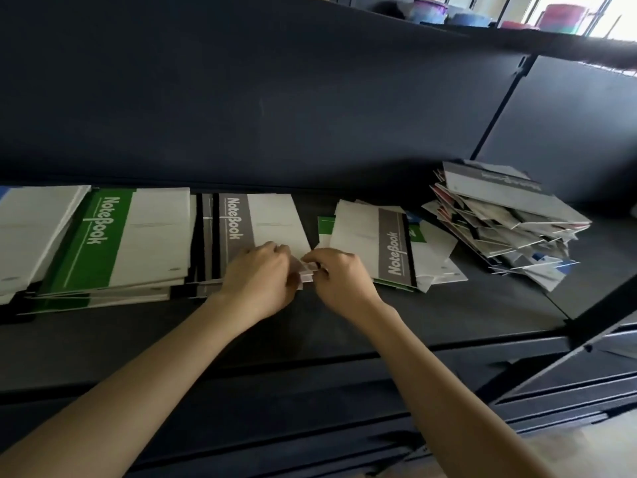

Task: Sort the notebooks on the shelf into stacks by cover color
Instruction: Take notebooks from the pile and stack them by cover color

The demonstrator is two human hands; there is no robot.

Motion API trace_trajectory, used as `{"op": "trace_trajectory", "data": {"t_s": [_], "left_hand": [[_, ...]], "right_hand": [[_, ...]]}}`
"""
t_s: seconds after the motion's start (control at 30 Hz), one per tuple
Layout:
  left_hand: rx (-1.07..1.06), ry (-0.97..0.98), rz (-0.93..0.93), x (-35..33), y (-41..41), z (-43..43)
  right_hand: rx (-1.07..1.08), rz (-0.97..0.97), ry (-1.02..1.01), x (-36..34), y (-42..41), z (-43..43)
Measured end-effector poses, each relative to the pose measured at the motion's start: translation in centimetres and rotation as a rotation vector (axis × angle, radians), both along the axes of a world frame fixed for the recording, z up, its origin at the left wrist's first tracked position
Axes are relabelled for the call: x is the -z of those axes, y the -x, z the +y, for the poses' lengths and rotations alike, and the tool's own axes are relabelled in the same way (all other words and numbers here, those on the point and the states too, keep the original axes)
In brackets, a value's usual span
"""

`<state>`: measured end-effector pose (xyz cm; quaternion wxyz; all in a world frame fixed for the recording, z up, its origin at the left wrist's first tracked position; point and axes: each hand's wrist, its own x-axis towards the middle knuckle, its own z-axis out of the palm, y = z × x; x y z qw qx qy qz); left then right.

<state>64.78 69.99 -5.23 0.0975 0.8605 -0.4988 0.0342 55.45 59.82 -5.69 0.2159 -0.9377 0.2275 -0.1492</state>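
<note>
from the head view, the left hand (262,277) and right hand (339,279), fingers curled, both pinch the near corner of the grey notebook (272,219) atop its stack on the shelf (344,326), between the green stack (103,236) and a loose pile (389,243).

We find bare shelf (448,305) open along the front; behind it, notebook stacks (113,243), loose notebooks (362,229) and a messy pile (510,219) block the way.
</note>
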Motion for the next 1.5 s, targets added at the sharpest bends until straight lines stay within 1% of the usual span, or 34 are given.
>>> {"op": "trace_trajectory", "data": {"t_s": [0.07,0.13,0.2,0.27,0.4,0.5,0.57,0.63,0.7,0.87,1.0,1.1,1.23,1.27,1.3,1.37,1.43,1.5], "left_hand": [[0.038,0.049,0.069,0.1,1.8,-1.2],[0.083,0.07,0.083,0.4,3.5,-2.4],[0.091,0.068,0.062,0.8,5.0,-3.6],[0.054,0.021,0.022,1.2,5.8,-4.8],[-0.111,-0.11,-0.021,1.7,6.7,-7.1],[-0.174,-0.124,0.011,2.0,7.0,-8.0],[-0.174,-0.099,0.029,2.1,7.4,-8.2],[-0.167,-0.069,0.049,2.1,8.0,-8.1],[-0.167,-0.022,0.068,2.3,8.4,-8.0],[-0.163,0.071,0.09,2.6,9.7,-7.9],[-0.175,0.141,0.138,2.3,10.5,-7.6],[-0.132,0.183,0.15,2.3,11.2,-7.4],[-0.092,0.206,0.171,2.0,11.2,-6.6],[-0.105,0.242,0.224,1.8,11.0,-6.3],[-0.142,0.29,0.317,1.3,10.7,-5.9],[-0.264,0.4,0.554,0.2,10.1,-5.4],[-0.419,0.587,0.871,-1.3,9.0,-4.9],[-0.534,0.82,1.286,-3.2,7.7,-3.6]], "right_hand": [[0.069,-0.014,0.05,0.4,1.9,-1.6],[0.176,0.01,0.117,0.9,3.8,-3.5],[0.313,0.121,0.128,1.1,5.4,-5.4],[0.389,0.222,0.074,1.0,6.4,-6.7],[0.342,0.233,0.021,1.1,7.4,-7.7],[0.317,0.205,-0.035,1.2,7.6,-7.9],[0.316,0.163,-0.078,1.3,7.7,-8.2],[0.308,0.08,-0.139,1.3,8.0,-8.6],[0.303,-0.025,-0.232,1.0,8.4,-8.8],[0.353,-0.198,-0.441,-0.1,9.0,-9.6],[0.488,-0.455,-0.764,-0.6,9.5,-10.9],[0.501,-0.515,-0.946,-0.6,9.7,-11.2],[0.47,-0.589,-1.119,-0.8,9.7,-11.2],[0.457,-0.611,-1.149,-0.8,9.7,-11.4],[0.443,-0.625,-1.17,-1.0,9.8,-11.4],[0.417,-0.648,-1.202,-1.4,9.8,-11.6],[0.381,-0.689,-1.291,-2.1,9.7,-11.8],[0.314,-0.723,-1.388,-3.0,9.5,-12.3]]}}
